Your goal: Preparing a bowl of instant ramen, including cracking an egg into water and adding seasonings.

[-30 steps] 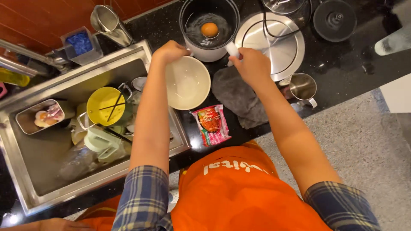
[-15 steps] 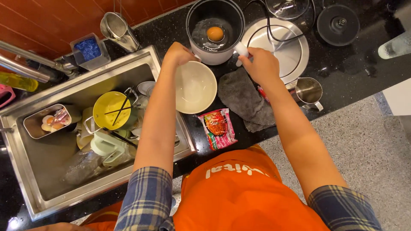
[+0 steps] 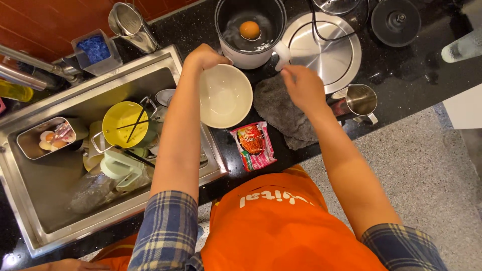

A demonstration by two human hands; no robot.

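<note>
**Bowl held beside the pot**

Left hand (image 3: 203,56) fingers grip the far rim of the cream bowl (image 3: 226,96), centre frame. Right hand (image 3: 303,88), fingers loosely curled and empty, hovers over the grey cloth (image 3: 281,118). Above, an egg (image 3: 249,29) sits in the pot (image 3: 251,30).

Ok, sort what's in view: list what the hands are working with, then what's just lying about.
In hand:
left hand gripping the cream bowl
right hand beside the white pot's handle
white pot with an egg in water

Lying about:
noodle packet
grey cloth
steel cup
round steel lid
dishes in the sink
</note>
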